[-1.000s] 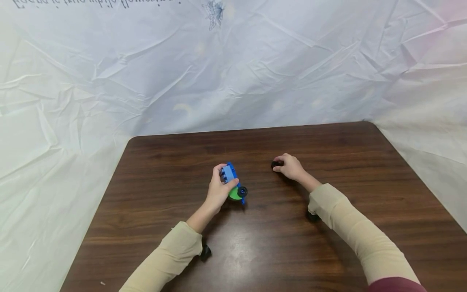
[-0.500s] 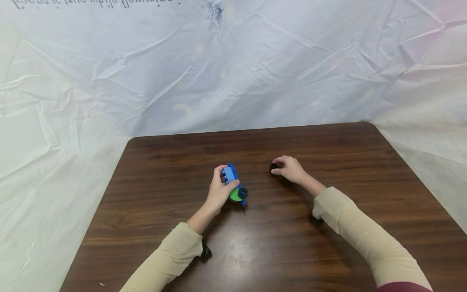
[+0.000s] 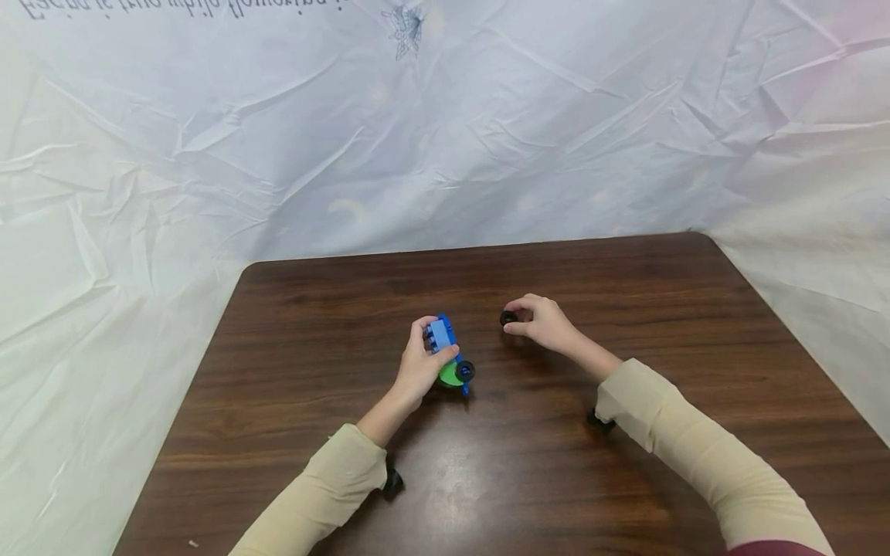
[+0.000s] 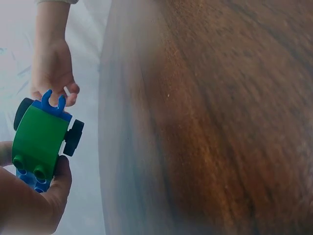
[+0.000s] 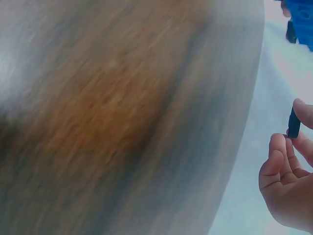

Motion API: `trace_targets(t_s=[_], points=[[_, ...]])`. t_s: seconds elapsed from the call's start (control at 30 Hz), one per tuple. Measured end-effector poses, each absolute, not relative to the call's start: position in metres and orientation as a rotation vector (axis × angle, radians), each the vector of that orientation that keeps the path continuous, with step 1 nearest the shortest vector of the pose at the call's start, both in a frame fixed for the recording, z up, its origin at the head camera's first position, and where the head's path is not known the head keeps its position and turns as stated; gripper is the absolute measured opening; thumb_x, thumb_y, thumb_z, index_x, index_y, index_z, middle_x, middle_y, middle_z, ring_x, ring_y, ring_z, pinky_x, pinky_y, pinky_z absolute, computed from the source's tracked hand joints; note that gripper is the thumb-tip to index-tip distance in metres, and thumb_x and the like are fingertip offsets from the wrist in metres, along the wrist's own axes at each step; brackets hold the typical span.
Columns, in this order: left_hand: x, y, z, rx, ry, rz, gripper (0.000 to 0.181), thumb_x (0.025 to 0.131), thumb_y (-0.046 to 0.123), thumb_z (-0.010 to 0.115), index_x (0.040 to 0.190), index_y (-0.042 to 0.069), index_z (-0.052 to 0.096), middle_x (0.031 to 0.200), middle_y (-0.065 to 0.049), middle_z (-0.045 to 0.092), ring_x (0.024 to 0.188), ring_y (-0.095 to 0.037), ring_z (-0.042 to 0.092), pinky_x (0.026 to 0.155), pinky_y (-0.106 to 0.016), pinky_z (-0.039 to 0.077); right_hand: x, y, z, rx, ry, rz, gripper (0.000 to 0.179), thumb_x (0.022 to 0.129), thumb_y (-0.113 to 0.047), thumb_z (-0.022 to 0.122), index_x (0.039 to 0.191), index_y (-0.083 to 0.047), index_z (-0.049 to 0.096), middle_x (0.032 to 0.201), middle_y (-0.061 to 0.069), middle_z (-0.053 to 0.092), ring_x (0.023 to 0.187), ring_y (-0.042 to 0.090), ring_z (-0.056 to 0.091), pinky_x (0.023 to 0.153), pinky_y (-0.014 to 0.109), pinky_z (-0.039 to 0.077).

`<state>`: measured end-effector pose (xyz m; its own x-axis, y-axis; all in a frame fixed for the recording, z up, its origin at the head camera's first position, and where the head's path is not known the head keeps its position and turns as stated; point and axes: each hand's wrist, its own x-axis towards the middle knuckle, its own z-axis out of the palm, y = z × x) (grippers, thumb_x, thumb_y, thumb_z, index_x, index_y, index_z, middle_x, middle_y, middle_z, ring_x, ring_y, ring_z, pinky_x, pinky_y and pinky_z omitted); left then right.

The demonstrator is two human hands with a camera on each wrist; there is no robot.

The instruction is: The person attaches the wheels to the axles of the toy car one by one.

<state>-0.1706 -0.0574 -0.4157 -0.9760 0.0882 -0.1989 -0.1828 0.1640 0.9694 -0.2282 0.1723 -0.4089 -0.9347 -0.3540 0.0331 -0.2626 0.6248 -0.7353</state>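
Observation:
My left hand [image 3: 416, 369] grips a toy car built of blue and green blocks [image 3: 441, 337], held up over the table. In the left wrist view the car's green curved block [image 4: 40, 139] has a blue hook piece [image 4: 53, 105] at one end and a black wheel [image 4: 74, 137] on each side of that end. To the right, my right hand [image 3: 549, 323] pinches a loose black wheel [image 3: 509, 317] between thumb and fingers. That wheel [image 5: 294, 122] appears edge-on in the right wrist view, apart from the car.
The dark wooden table [image 3: 334, 340] lies beneath both hands. A pale wrinkled sheet [image 3: 445, 139] hangs behind it and down the sides. A tiny light scrap [image 3: 193, 544] lies near the front left. Black wrist cameras [image 3: 392, 483] sit under the sleeves.
My right hand has brought the pinched wheel leftward, closer to the car. The left hand and the car have shifted only slightly right and down.

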Motion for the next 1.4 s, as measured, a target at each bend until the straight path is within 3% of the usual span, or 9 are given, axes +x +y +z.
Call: trace_targets(t_s=[0.23,0.5,1.1,1.4], points=[[-0.17,-0.056,-0.416,-0.078,2.221,1.886,0.057,0.083,0.015,0.06,0.13,0.019,0.028,0.129,-0.016,0.038,0.111,-0.031,0.044,0.079,-0.038,0.047,-0.221,0.16,-0.398,-0.611,2.705,-1.247,0.033,0.076,-0.016,0.068,0.105,-0.001,0.061,0.09,0.009,0.058,0.069,0.014,0.052,0.057,0.026,0.043],[-0.169,-0.055,-0.415,-0.081,2.238,1.848,0.056,0.083,0.017,0.06,0.129,0.021,0.029,0.129,-0.015,0.037,0.111,-0.032,0.044,0.08,-0.038,0.046,-0.213,0.146,-0.389,-0.683,2.671,-1.251,0.029,0.077,-0.016,0.067,0.104,-0.005,0.061,0.093,0.006,0.057,0.071,0.015,0.052,0.061,0.027,0.045],[-0.167,-0.052,-0.414,-0.025,2.189,1.879,0.054,0.082,0.014,0.06,0.127,0.019,0.03,0.125,-0.017,0.04,0.105,-0.033,0.051,0.076,-0.035,0.048,-0.2,0.12,-0.379,-0.965,2.712,-1.234,0.032,0.078,-0.01,0.065,0.109,-0.001,0.059,0.1,0.008,0.057,0.064,0.01,0.048,0.057,0.022,0.043],[-0.155,-0.052,-0.385,-0.01,2.134,1.867,0.053,0.083,0.011,0.056,0.128,0.014,0.028,0.129,-0.02,0.037,0.109,-0.036,0.049,0.081,-0.037,0.047,-0.196,0.114,-0.38,-1.037,2.767,-1.147,0.032,0.079,-0.01,0.064,0.11,-0.004,0.06,0.102,0.006,0.056,0.063,0.008,0.047,0.056,0.02,0.042]])
